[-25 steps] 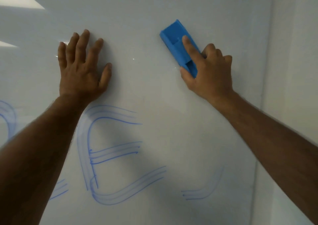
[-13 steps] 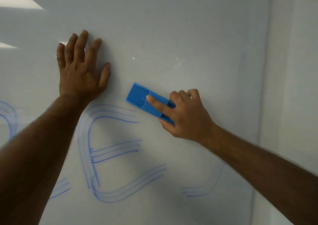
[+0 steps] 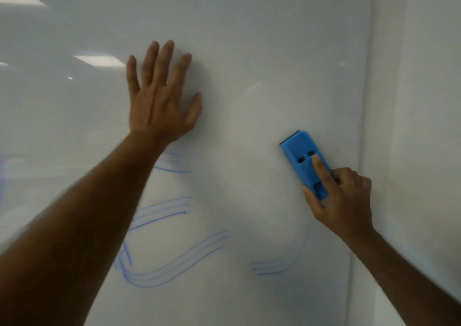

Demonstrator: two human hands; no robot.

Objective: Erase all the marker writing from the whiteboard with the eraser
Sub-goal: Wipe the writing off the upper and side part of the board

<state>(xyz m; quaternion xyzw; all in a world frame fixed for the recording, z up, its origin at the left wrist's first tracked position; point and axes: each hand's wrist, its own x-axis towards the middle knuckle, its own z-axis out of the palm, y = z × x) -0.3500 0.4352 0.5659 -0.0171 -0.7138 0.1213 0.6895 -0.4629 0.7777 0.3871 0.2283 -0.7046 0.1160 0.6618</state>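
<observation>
Left hand: the left hand (image 3: 159,103) is spread flat on the whiteboard (image 3: 262,39), palm down, fingers fanned and pointing up, thumb out to the right, holding nothing at all.
Left arm: it runs up from the bottom-left corner and covers part of the writing beneath it.
Right hand: the right hand (image 3: 341,201) is wrapped round the lower end of the eraser (image 3: 305,162), index finger laid along its top face, thumb on its left side, the other fingers curled on the right.
Eraser: blue, block-shaped, pressed against the board near its right edge, tilted so its free end points up and to the left (two small dark slots show on the top face, just above the fingertip).
Eraser position: well apart from the left hand, to the right of it and lower down.
Marker writing: blue marker strokes (image 3: 174,263) are on the board in the lower middle, a long triple-lined curve, with shorter strokes above it just beside the left forearm.
More strokes: a small hooked mark (image 3: 272,268) sits below the eraser, apart from it, with a faint thin line rising from it towards the right wrist.
Far left: a sliver of blue shows at the frame's left edge.
Upper board: clean and glossy, catching reflections of ceiling lights (image 3: 99,59).
Right side: a pale wall (image 3: 424,101) starts just past the board's edge.
</observation>
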